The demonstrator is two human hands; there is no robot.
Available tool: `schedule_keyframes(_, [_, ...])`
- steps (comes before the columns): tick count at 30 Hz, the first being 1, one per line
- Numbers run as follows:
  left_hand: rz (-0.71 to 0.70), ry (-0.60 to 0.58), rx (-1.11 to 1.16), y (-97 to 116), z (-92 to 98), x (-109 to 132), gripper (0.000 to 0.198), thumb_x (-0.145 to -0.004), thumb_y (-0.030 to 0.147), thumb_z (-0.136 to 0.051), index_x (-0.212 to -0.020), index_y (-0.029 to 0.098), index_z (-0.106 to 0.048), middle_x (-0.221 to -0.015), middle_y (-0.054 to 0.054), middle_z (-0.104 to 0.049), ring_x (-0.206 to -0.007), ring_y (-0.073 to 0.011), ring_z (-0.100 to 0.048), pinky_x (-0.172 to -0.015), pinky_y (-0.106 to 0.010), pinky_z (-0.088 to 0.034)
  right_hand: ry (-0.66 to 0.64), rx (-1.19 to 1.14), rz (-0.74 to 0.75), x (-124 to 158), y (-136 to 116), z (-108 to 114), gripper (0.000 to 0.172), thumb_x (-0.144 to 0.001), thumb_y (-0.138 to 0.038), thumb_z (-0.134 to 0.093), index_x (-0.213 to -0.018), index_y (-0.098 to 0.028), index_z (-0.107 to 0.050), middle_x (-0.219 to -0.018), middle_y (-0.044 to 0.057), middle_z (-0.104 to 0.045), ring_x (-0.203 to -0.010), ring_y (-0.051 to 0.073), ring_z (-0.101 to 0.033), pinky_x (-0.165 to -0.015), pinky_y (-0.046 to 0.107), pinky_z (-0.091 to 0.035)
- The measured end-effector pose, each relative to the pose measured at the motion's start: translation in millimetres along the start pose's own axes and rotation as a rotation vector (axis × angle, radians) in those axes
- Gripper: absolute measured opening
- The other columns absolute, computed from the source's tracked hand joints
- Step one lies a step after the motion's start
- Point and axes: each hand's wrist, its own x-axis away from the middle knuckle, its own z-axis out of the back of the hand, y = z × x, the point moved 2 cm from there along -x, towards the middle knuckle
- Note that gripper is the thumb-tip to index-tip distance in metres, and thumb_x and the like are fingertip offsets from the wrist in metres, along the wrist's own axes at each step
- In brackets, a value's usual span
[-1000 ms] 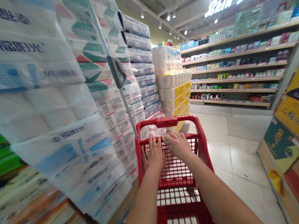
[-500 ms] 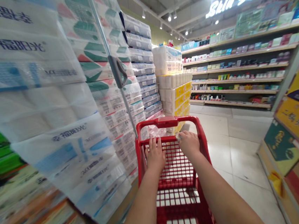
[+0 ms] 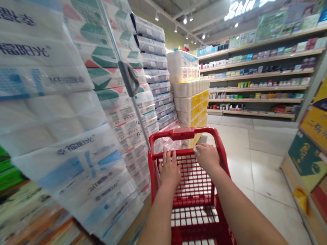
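Red cart (image 3: 182,134), both hands on its rim.
Left hand (image 3: 169,170) lies flat, right hand (image 3: 207,156) clenches rim; best kept clear of tissue packs (image 3: 68,154).

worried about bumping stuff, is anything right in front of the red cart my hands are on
Yes. The left hand and right hand rest on the red cart, and stacked tissue packs stand just beyond its far end. The tiled floor to its right shows nothing in the way.
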Motion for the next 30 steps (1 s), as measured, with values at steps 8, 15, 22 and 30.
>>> schedule_keyframes(8, [0.001,0.008,-0.003,-0.6,-1.6,-0.3,0.064,-0.088,0.028,-0.051,-0.148,0.020,-0.030,-0.156,-0.012,-0.029,-0.146,-0.0256,-0.017,-0.110,-0.047,-0.034,0.026,-0.068,0.014,-1.3,1.7,-2.1,0.033,-0.085,-0.020,-0.050,-0.112,-0.023,-0.068,-0.123,0.007,-0.062,-0.113,0.024,-0.052,-0.097,0.036,-0.033])
schedule_keyframes(15, [-0.001,0.015,-0.005,0.0,-0.6,-0.3,0.064,-0.088,0.029,-0.050,-0.148,0.019,-0.031,-0.156,-0.011,-0.029,-0.146,-0.0257,-0.017,-0.109,-0.048,-0.035,0.067,-0.072,0.061,-1.2,-0.9,-10.6,0.036,-0.082,-0.018,-0.051,-0.113,-0.020,-0.068,-0.126,0.008,-0.061,-0.117,0.025,-0.049,-0.103,0.037,-0.029])
schedule_keyframes(22, [0.003,0.014,-0.005,0.2,-1.5,-0.2,0.064,-0.088,0.029,-0.050,-0.148,0.020,-0.029,-0.156,-0.011,-0.030,-0.147,-0.0256,-0.016,-0.109,-0.048,-0.034,0.081,-0.004,0.035,4.2,-9.0,-8.5,0.034,-0.081,-0.016,-0.052,-0.111,-0.021,-0.068,-0.124,0.009,-0.061,-0.115,0.027,-0.048,-0.101,0.040,-0.029])
schedule_keyframes(30, [0.007,0.006,0.004,0.5,-0.8,0.0,0.064,-0.088,0.028,-0.049,-0.149,0.022,-0.029,-0.156,-0.011,-0.029,-0.146,-0.0258,-0.016,-0.108,-0.048,-0.036,0.009,-0.051,0.193,7.6,-21.9,-9.9,0.036,-0.081,-0.013,-0.052,-0.113,-0.023,-0.064,-0.126,0.005,-0.060,-0.117,0.022,-0.047,-0.103,0.036,-0.028])
